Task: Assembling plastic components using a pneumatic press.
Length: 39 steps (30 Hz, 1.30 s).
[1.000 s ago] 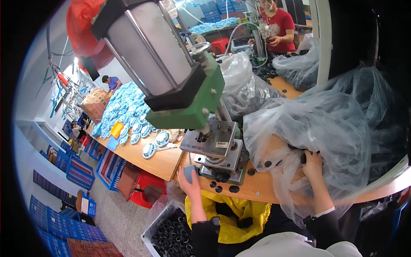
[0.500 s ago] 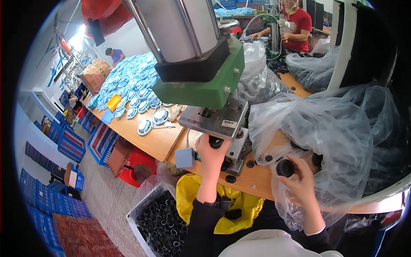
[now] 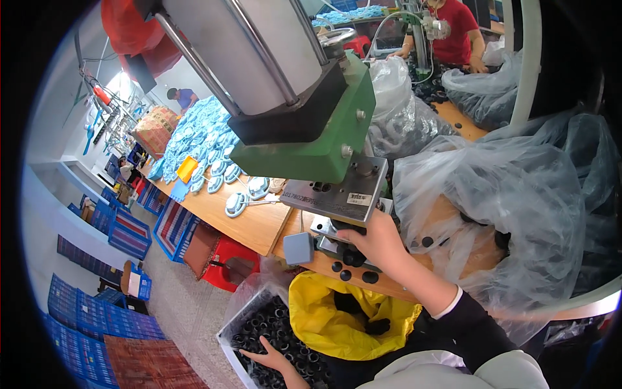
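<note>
My right hand (image 3: 381,245) reaches in beneath the steel upper plate (image 3: 334,194) of a green press (image 3: 301,155). Its fingertips close on a black round cap (image 3: 348,227), partly hidden by the plate and the fingers. Below it, another dark round piece (image 3: 353,257) sits by the lower metal block. My left hand (image 3: 269,360), fingers spread with nothing visible in them, is over a white crate (image 3: 234,363) filled with black rings (image 3: 262,324). Several loose black caps (image 3: 370,277) lie at the table's near edge.
A yellow cloth (image 3: 311,321) hangs before me, dark pieces inside. Clear plastic bags (image 3: 492,194) cover the table's right. A grey-blue box (image 3: 298,249) stands left of the press. Light-blue parts (image 3: 201,139) are heaped farther left. A person in red (image 3: 457,39) works across.
My left hand has left the press and moved down to the crate, opening. My right hand has carried the black cap from beside the plastic bag leftward under the plate. The view has shifted slightly.
</note>
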Available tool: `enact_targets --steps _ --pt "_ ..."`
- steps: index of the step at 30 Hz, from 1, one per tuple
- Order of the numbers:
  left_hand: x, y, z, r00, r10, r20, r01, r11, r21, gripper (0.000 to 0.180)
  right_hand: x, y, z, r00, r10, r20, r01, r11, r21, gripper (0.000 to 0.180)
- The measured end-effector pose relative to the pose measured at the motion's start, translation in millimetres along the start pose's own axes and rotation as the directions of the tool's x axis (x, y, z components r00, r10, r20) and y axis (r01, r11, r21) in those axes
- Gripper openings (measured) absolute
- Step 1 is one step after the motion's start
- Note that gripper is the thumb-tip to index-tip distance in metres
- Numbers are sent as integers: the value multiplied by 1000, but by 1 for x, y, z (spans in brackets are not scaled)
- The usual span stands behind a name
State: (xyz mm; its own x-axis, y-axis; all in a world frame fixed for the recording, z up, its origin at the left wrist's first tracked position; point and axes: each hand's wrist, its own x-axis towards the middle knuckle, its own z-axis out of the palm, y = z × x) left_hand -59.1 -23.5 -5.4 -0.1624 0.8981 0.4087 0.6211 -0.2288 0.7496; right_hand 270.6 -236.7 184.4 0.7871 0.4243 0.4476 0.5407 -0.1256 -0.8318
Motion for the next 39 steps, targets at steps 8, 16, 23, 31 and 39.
enact_targets --steps 8,16,23,31,39 --pt "21 131 86 709 638 300 -511 759 -404 52 -15 -1 0 993 -25 120 30 999 -44 43" --pt "2 191 170 387 690 611 -819 562 -116 41 -144 74 -123 921 127 -367 -302 829 -471 43" --pt "-3 198 172 372 693 618 -811 567 -147 42 -150 116 -188 777 467 -423 -611 399 -683 34" --pt "12 184 189 413 762 498 -846 524 -99 46 -166 147 -185 859 232 -456 -505 530 -681 36" --pt "-3 196 176 323 888 329 -767 449 -459 38 -164 121 -193 845 396 -359 -509 391 -767 25"
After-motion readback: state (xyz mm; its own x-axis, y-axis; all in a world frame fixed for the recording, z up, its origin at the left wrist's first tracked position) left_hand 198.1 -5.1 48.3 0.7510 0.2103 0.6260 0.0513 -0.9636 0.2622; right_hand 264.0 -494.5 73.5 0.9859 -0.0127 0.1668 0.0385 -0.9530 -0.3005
